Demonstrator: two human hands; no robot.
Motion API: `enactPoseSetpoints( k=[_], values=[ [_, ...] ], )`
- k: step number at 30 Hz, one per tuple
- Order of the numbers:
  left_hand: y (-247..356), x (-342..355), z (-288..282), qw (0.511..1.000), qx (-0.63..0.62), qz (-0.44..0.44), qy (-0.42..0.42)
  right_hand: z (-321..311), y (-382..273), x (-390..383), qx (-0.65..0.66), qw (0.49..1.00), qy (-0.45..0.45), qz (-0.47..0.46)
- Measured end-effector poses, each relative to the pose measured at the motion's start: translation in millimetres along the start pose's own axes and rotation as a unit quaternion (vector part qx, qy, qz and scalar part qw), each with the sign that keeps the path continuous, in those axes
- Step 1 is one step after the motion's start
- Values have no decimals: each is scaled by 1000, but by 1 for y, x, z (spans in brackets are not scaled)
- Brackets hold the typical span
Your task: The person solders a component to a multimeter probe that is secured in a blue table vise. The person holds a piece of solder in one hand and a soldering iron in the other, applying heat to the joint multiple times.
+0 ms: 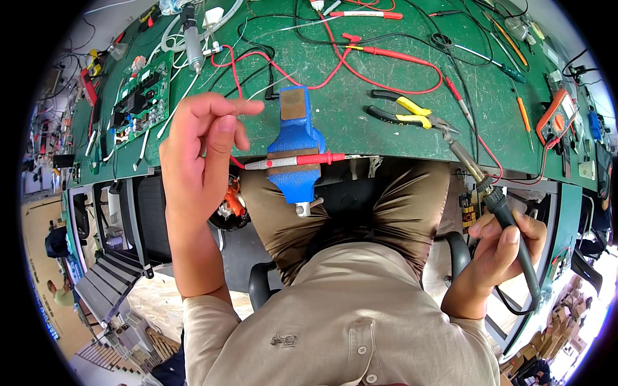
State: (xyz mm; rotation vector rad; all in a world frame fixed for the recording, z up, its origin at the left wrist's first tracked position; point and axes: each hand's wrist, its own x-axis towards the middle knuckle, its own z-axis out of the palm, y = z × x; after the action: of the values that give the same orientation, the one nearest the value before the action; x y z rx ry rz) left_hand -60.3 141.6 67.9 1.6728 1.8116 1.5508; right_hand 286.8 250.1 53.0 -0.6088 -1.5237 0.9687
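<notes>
A small blue bench vise sits at the table's front edge. Clamped crosswise in its jaws is a red and grey test probe, its bare metal end pointing right. My left hand is raised left of the vise, thumb and fingers pinched around a thin silvery wire that looks like solder and runs up past the vise. My right hand grips the dark handle of a soldering iron, well right of the vise. The iron's tip points up and left, close to the jaws of yellow-and-black pliers.
Red and black test leads loop over the green table. At left lies a green circuit board, with a grey cylindrical tool behind it. An orange multimeter and an orange-handled screwdriver are at right.
</notes>
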Motion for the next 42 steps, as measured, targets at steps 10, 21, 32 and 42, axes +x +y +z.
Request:
enactPoseSetpoints(
  k=[10,21,32,42],
  values=[
    [0,-4,-15,997,74,8,38,-3,1,-1,18,1000,-7,4],
    [12,-4,6,998,51,0,21,-6,1,-2,17,1000,-8,-4],
    [16,-8,3,994,105,10,17,-7,2,-4,19,1000,-5,-5],
    [29,-17,11,997,73,-16,27,-12,2,-8,29,1000,9,-3]
  ],
)
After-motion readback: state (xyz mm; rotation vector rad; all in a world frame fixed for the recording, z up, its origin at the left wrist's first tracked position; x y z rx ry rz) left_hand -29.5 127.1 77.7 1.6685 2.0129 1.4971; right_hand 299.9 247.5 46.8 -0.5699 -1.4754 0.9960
